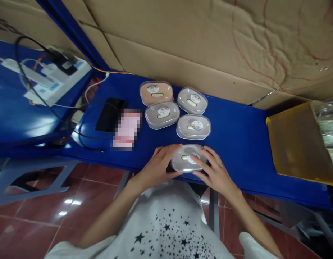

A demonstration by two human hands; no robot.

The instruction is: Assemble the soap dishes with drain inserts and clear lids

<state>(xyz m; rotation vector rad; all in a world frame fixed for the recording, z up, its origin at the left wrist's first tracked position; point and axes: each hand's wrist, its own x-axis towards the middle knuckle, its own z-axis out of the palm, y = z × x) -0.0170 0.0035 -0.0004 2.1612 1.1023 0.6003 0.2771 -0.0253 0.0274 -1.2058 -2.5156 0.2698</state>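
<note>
A grey oval box [179, 164] with a clear lid, a round sticker and a pale oval mark lies flat at the table's front edge. My left hand [158, 165] grips its left end, thumb at the front and fingers at the back. Around its right end is my right hand [216, 171], with one finger over the sticker. Behind it are more lidded boxes: a grey one [182, 132] just beyond, another grey one [153, 120] to the left, a third grey one [199, 102] further back, and a tan one [165, 90] at back left.
Left of the boxes lie a black phone [108, 115] and a blurred-out pink item [127, 129]. Cables run to a power strip [41, 81] at far left. Cardboard [196, 54] stands behind the blue table [236, 144]. A brown carton [298, 144] sits at right.
</note>
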